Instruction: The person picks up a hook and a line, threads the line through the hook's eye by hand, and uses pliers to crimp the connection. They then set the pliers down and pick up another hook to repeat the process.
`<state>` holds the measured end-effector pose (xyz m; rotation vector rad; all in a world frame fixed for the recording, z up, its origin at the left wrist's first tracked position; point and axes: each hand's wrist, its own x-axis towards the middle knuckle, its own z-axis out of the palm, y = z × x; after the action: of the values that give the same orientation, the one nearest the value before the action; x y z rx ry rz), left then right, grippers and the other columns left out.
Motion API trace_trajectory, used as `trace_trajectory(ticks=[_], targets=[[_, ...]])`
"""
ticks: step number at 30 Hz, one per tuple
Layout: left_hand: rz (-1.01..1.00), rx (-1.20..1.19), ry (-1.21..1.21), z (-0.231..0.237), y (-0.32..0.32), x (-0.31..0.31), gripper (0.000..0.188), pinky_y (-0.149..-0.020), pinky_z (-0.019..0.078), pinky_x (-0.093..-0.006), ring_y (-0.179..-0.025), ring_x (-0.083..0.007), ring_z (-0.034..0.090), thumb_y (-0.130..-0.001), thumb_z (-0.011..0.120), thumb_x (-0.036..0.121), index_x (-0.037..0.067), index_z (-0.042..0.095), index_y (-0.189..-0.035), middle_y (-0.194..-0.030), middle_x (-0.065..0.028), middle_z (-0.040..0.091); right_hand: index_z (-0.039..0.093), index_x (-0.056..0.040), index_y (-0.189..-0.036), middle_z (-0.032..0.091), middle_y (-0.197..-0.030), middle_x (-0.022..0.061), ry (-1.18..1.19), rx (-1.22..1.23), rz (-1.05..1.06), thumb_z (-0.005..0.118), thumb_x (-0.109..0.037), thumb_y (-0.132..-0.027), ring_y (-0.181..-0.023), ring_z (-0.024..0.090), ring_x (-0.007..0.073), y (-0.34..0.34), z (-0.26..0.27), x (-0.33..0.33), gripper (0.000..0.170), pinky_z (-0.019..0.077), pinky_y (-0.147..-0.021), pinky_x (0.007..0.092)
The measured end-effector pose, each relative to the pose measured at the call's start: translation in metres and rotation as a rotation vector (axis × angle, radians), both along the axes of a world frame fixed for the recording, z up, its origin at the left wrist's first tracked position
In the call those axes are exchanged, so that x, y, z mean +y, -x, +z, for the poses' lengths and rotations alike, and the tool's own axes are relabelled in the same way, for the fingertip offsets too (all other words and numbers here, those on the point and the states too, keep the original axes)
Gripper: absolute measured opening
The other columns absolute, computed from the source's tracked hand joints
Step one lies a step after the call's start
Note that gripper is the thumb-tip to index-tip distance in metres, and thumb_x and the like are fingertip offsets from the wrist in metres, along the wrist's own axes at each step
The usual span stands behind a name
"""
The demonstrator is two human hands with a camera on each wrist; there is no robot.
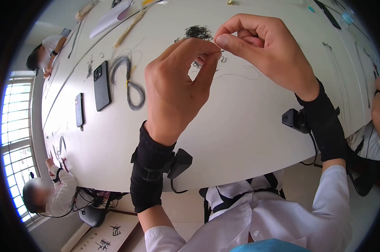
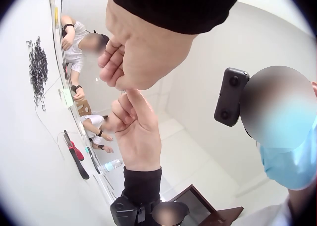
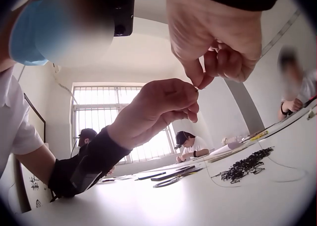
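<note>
Both hands are raised over the white table, fingertips meeting. The left hand [image 1: 177, 84] pinches a tiny dark piece [image 1: 221, 51] between thumb and index finger. Thumb and index finger of the right hand [image 1: 269, 54] are pressed together right beside it; whatever lies between them is too small to tell. In the right wrist view the left hand [image 3: 158, 107] and right hand [image 3: 215, 43] touch at the tips, a small dark speck [image 3: 196, 89] between them. Behind the hands lies a pile of small black curled pieces [image 1: 197, 32], with a thin loose strand [image 1: 244, 74] nearby.
Left of the hands are a bundle of grey strands [image 1: 135, 94], a black phone [image 1: 101, 86] and a smaller phone [image 1: 79, 110]. In the left wrist view, red-and-black pliers [image 2: 75, 154] lie on the table [image 2: 29, 151]. Other people sit around the table's edges.
</note>
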<state>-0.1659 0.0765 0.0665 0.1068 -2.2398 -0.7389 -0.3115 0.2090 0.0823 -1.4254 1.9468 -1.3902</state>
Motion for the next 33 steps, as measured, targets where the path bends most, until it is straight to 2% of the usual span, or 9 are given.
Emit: trace_trajectory(ticks=[10, 13, 15, 18, 22, 23, 26, 29, 33], targets=[[-0.023, 0.059, -0.106, -0.002, 0.001, -0.003, 0.010, -0.066, 0.0544, -0.0270, -0.071, -0.0197, 0.071, -0.083, 0.076, -0.002, 0.002, 0.070, -0.090, -0.080, -0.0087, 0.072, 0.072, -0.0011, -0.104, 0.060, -0.079, -0.0054, -0.056, -0.131, 0.087, 0.067, -0.027, -0.101, -0.073, 0.049, 0.0001, 0.011, -0.003, 0.001, 0.026, 0.0412, -0.069, 0.0173], [-0.003, 0.081, -0.166, -0.003, 0.001, -0.003, 0.009, -0.067, 0.0549, -0.0272, -0.072, -0.0186, 0.071, -0.083, 0.076, -0.002, 0.002, 0.071, -0.090, -0.081, -0.0084, 0.073, 0.071, -0.0013, -0.103, 0.062, -0.082, -0.0050, 0.014, -0.163, 0.130, 0.067, -0.025, -0.101, -0.074, 0.051, 0.0006, 0.008, -0.013, -0.003, 0.024, 0.0417, -0.069, 0.0181], [0.010, 0.096, -0.199, -0.004, 0.001, -0.005, 0.008, -0.068, 0.0551, -0.0273, -0.072, -0.0178, 0.071, -0.084, 0.076, -0.001, 0.001, 0.071, -0.090, -0.082, -0.0081, 0.074, 0.071, -0.0002, -0.099, 0.059, -0.073, -0.0016, 0.088, -0.172, 0.094, 0.070, -0.021, -0.098, -0.067, 0.051, 0.0041, 0.002, -0.020, -0.006, 0.021, 0.0412, -0.062, 0.0202], [0.050, -0.005, -0.241, 0.003, -0.004, -0.002, 0.010, -0.086, 0.0554, -0.0266, -0.086, -0.0129, 0.071, -0.090, 0.073, -0.001, -0.004, 0.071, -0.099, -0.092, -0.0087, 0.075, 0.070, -0.0004, -0.096, 0.060, -0.071, 0.0016, 0.090, -0.023, -0.007, 0.072, -0.016, -0.094, -0.063, 0.055, 0.0098, -0.013, -0.018, -0.005, 0.016, 0.0438, -0.059, 0.0241], [0.096, 0.007, -0.176, 0.001, -0.003, -0.006, 0.008, -0.085, 0.0556, -0.0265, -0.084, -0.0129, 0.071, -0.090, 0.073, 0.000, -0.003, 0.071, -0.098, -0.091, -0.0081, 0.075, 0.069, -0.0021, -0.102, 0.065, -0.085, 0.0032, 0.201, 0.483, -0.087, 0.072, -0.009, -0.094, -0.067, 0.057, 0.0106, -0.026, -0.017, 0.001, 0.010, 0.0471, -0.062, 0.0242], [0.097, 0.010, -0.148, 0.000, -0.003, -0.007, 0.008, -0.084, 0.0557, -0.0264, -0.084, -0.0129, 0.071, -0.090, 0.074, 0.001, -0.003, 0.072, -0.097, -0.090, -0.0079, 0.075, 0.068, -0.0017, -0.100, 0.065, -0.085, 0.0058, 0.287, 0.588, -0.114, 0.073, -0.001, -0.090, -0.067, 0.059, 0.0147, -0.027, -0.019, 0.000, 0.011, 0.0491, -0.060, 0.0270], [0.081, 0.036, -0.048, -0.003, 0.000, -0.008, 0.008, -0.072, 0.0548, -0.0277, -0.074, -0.0178, 0.070, -0.086, 0.075, 0.000, 0.001, 0.070, -0.093, -0.083, -0.0086, 0.073, 0.068, -0.0022, -0.098, 0.066, -0.086, 0.0044, 0.301, 0.701, -0.122, 0.073, -0.001, -0.089, -0.067, 0.060, 0.0150, -0.027, -0.008, 0.003, 0.010, 0.0499, -0.061, 0.0282], [0.044, 0.030, -0.012, -0.003, 0.000, -0.004, 0.009, -0.064, 0.0541, -0.0290, -0.069, -0.0210, 0.069, -0.085, 0.075, -0.001, 0.002, 0.069, -0.091, -0.080, -0.0094, 0.071, 0.069, -0.0021, -0.098, 0.065, -0.084, 0.0029, 0.324, 0.674, -0.064, 0.073, -0.002, -0.090, -0.067, 0.059, 0.0122, -0.013, -0.004, 0.003, 0.009, 0.0482, -0.060, 0.0266], [0.002, -0.002, -0.054, -0.004, 0.001, -0.001, 0.009, -0.062, 0.0539, -0.0295, -0.069, -0.0211, 0.070, -0.084, 0.075, -0.001, 0.002, 0.069, -0.091, -0.080, -0.0095, 0.071, 0.070, -0.0035, -0.101, 0.063, -0.082, -0.0007, 0.083, 0.366, -0.006, 0.070, -0.012, -0.096, -0.069, 0.054, 0.0060, -0.006, 0.007, 0.005, 0.010, 0.0454, -0.066, 0.0214]])
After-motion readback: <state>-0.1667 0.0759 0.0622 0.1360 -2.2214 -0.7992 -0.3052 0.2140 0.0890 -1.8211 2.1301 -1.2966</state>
